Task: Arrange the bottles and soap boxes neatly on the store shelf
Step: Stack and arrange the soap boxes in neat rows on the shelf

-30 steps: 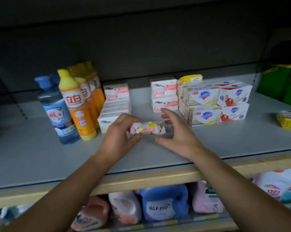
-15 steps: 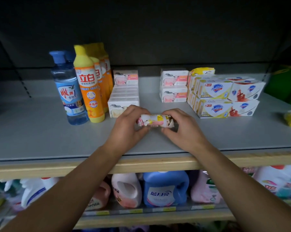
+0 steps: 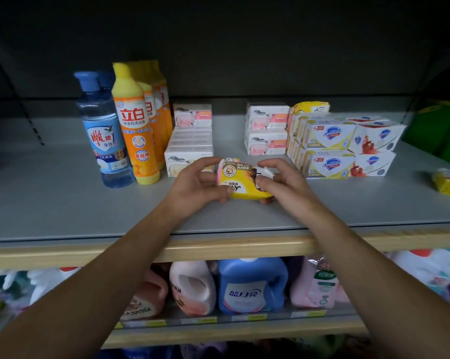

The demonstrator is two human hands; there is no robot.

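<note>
A yellow and pink soap box (image 3: 240,181) is held just above the grey shelf (image 3: 63,203), its broad yellow face turned up towards me. My left hand (image 3: 196,185) grips its left end and my right hand (image 3: 281,183) pinches its right end at an open white flap. Behind stand a blue bottle (image 3: 103,130) and a row of orange bottles (image 3: 138,123). White soap boxes (image 3: 190,149) lie in a row, two more white boxes (image 3: 266,129) are stacked, and blue-logo soap boxes (image 3: 345,146) are stacked on the right.
A loose yellow soap box (image 3: 449,182) lies at the shelf's far right edge. Green packages (image 3: 441,133) stand behind it. The wooden shelf lip (image 3: 63,251) runs below my forearms. Detergent jugs (image 3: 252,283) fill the lower shelf.
Both hands have turned the soap box so its broad yellow face shows instead of its narrow side. The right hand, apart from the box a second ago, now holds its end.
</note>
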